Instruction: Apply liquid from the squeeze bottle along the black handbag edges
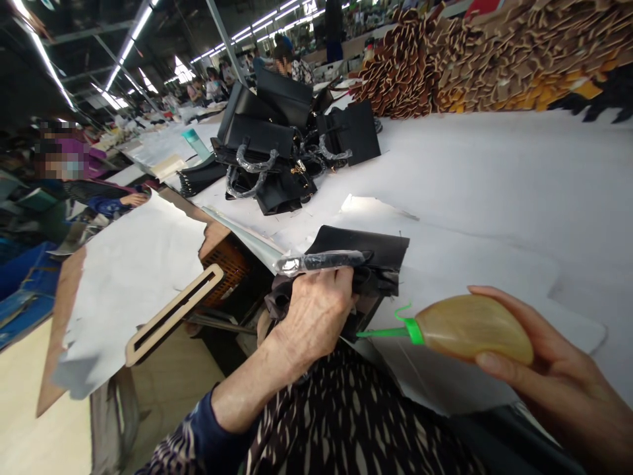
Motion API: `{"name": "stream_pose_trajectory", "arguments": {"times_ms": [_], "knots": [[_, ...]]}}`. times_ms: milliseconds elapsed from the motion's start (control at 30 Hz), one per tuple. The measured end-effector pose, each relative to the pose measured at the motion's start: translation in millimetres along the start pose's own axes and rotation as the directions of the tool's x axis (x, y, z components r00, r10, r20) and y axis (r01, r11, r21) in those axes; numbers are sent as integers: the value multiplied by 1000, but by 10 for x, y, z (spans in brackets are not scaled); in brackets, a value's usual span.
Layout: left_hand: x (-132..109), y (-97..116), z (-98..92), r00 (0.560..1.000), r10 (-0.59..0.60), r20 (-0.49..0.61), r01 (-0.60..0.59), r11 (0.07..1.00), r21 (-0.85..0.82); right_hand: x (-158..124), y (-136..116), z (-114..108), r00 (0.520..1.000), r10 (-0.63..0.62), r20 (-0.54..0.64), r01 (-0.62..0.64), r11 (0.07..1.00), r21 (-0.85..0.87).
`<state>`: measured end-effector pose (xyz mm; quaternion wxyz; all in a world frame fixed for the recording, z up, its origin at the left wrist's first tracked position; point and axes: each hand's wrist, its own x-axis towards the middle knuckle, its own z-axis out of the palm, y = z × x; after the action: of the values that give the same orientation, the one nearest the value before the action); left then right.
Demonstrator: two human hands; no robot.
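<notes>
My left hand [319, 310] is closed on a black handbag [363, 243] at the table's near edge. A plastic-wrapped handle [326, 262] lies just above my knuckles, and the fingertips are hidden behind the bag. My right hand [539, 359] is wrapped around a squeeze bottle [472, 328] with yellowish-brown contents. The bottle lies sideways in the palm. Its thin green nozzle [383, 333] points left toward the bag's lower edge; whether the tip touches the bag I cannot tell.
Several black handbags [270, 142] are heaped on the white table [494, 178] ahead. Stacked brown leather pieces [469, 59] stand at the back right. A slotted wooden strip [173, 316] lies on a white sheet [133, 277] at left. A person [93, 178] sits at far left.
</notes>
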<state>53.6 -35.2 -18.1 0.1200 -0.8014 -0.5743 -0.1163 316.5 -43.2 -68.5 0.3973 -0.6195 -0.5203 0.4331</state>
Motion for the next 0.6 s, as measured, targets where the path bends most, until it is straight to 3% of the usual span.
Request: {"name": "stream_pose_trajectory", "arguments": {"times_ms": [133,300,600], "knots": [[3,1,-13,1000,-26,9,26,1000,14,-79,83,70,994,105,33,-109,982,155],[20,18,-22,1000,-29,1,29,1000,3,-183,171,222,975,211,71,-221,890,399],[23,43,-24,999,-41,-28,41,999,12,-256,255,228,974,210,89,-227,851,473]]}}
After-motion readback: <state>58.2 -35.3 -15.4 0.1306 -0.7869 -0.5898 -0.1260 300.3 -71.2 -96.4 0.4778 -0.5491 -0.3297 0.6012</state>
